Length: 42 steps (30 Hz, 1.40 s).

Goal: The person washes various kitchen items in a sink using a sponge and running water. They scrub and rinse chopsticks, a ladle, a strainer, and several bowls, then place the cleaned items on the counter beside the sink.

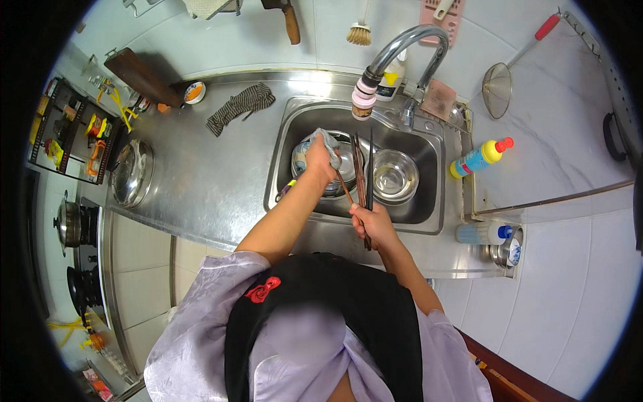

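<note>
Over the metal sink [434, 201], my left hand [321, 158] is closed on a grey cloth [329, 143], which wraps the far end of a brown chopstick [344, 187]. My right hand [374, 221] grips the near ends of several dark and brown chopsticks [359, 171], which fan out away from me; the wiped one slants towards the left hand. Beneath my left hand, partly hidden by it, are a round metal pan and a patterned bowl [300, 156] in the sink. To the right of the chopsticks sits a clear bowl [394, 175].
The chrome faucet [402, 37] with a pink filter [363, 100] arches over the sink's far side. A striped cloth [241, 105], a small bowl [194, 93] and a metal lid [133, 173] lie on the left counter. A yellow-and-blue bottle [479, 158] stands right, a clear bottle [482, 233] nearer me.
</note>
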{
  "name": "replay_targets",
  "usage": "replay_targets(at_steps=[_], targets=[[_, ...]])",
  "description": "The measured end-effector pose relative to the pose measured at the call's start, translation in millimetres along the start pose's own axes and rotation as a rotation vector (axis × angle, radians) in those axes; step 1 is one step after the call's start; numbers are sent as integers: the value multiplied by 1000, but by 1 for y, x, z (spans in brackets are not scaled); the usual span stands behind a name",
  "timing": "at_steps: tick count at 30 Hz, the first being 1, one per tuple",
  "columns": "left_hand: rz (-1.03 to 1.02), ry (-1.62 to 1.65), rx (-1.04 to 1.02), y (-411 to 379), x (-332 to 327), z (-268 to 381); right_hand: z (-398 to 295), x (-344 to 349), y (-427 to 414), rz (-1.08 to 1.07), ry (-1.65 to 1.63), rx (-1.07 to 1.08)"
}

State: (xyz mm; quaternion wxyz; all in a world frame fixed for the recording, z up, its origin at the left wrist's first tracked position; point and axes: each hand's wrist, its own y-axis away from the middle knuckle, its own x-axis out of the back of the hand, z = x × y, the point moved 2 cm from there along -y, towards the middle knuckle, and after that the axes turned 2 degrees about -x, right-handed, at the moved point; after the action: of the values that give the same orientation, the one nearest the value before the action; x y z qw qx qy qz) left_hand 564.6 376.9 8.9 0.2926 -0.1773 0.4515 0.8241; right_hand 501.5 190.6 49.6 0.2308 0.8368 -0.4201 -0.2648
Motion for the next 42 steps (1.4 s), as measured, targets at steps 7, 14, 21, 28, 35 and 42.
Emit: replay_targets(at_steps=[7,14,21,28,35,42], targets=[[60,-127,23,37,-12,-13,-3,0,-6,41,3,30],[-129,-294,-238,-24,15,44,13,27,19,42,-19,-10],[-477,-116,105,23,21,-14,4,6,-17,21,-211,122],[-649,-131,89,50,33,-7,6,4,-35,-77,-196,46],[36,-592,-406,47,-3,-13,4,-5,-22,-126,-255,-67],[47,-495,-378,-42,19,29,12,16,23,-83,-75,-72]])
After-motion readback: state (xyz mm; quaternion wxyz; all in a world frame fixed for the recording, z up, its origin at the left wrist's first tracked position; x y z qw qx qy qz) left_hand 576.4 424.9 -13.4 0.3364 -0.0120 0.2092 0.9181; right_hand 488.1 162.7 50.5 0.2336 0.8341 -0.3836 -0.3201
